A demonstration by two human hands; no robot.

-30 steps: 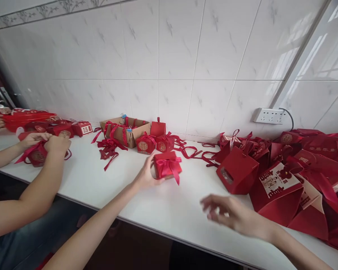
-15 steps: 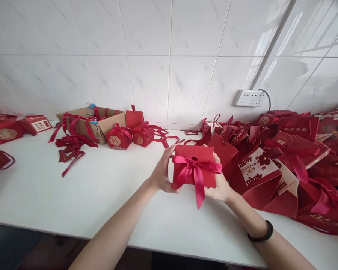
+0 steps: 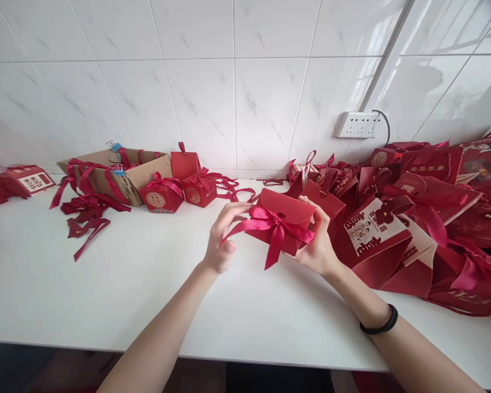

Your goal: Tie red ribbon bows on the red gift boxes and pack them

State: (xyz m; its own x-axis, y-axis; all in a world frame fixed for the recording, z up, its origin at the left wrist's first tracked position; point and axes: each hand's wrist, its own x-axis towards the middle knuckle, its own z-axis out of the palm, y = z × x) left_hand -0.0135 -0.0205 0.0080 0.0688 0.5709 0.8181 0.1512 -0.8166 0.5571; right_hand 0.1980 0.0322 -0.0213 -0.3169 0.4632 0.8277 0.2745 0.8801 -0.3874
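A small red gift box [image 3: 288, 205] with a rounded flap is held above the white table, tilted. A bright pink-red ribbon bow [image 3: 276, 225] is tied across its front, its tails hanging down and out to the left. My right hand [image 3: 319, 248] grips the box at its right side, thumb near the top edge and fingers partly hidden behind and below. At the left side is my left hand [image 3: 220, 240], its thumb away from the box and its fingers stretched towards the back left corner. Whether those fingertips touch the box I cannot tell.
To the right lies a heap of red gift bags and boxes [image 3: 376, 229]. Back left stands a cardboard box [image 3: 155, 166] draped with ribbons, beside two red boxes [image 3: 162, 196] and loose ribbon [image 3: 88, 210]. A white socket strip [image 3: 357, 125] is on the tiled wall.
The gift box has tilted clockwise, its right side lower. My left hand has moved left off its side, thumb away, while my right hand keeps its grip. The camera view has shifted slightly.
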